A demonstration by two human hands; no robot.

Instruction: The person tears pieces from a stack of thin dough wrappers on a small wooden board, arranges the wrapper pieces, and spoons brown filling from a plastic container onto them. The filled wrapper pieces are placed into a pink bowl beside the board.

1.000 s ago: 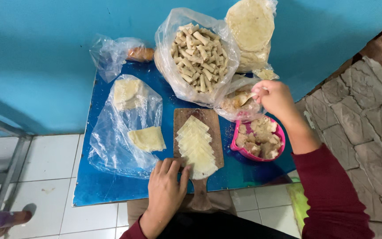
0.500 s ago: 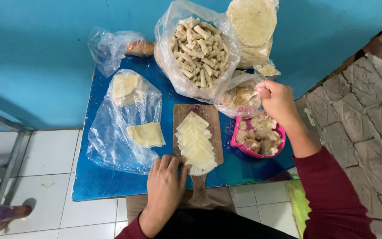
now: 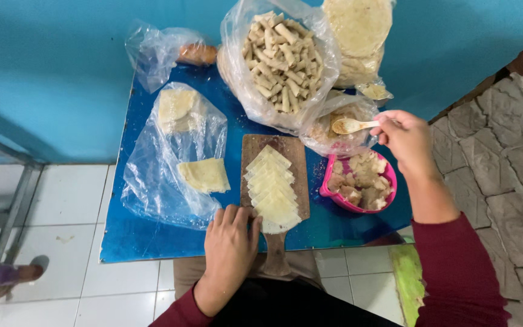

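Observation:
My right hand (image 3: 408, 138) holds a small wooden spoon (image 3: 351, 125) with a pale filling on it, over a clear bag of filling (image 3: 339, 128). Just below sits a pink bowl (image 3: 388, 189) of light chunks. My left hand (image 3: 231, 239) rests flat on the near left corner of a wooden cutting board (image 3: 294, 158). On the board lies a row of overlapping pale dough wrappers (image 3: 271, 186).
On the blue table (image 3: 152, 239) a big clear bag holds several rolled sticks (image 3: 281, 60). A stack of round flatbreads (image 3: 358, 30) stands at the back right. A plastic sheet (image 3: 152, 175) at left carries folded wrappers (image 3: 204, 174). White floor tiles lie left, stone paving right.
My right hand has lifted the spoon out of the filling bag, so the loaded spoon now shows. My left hand stays on the board.

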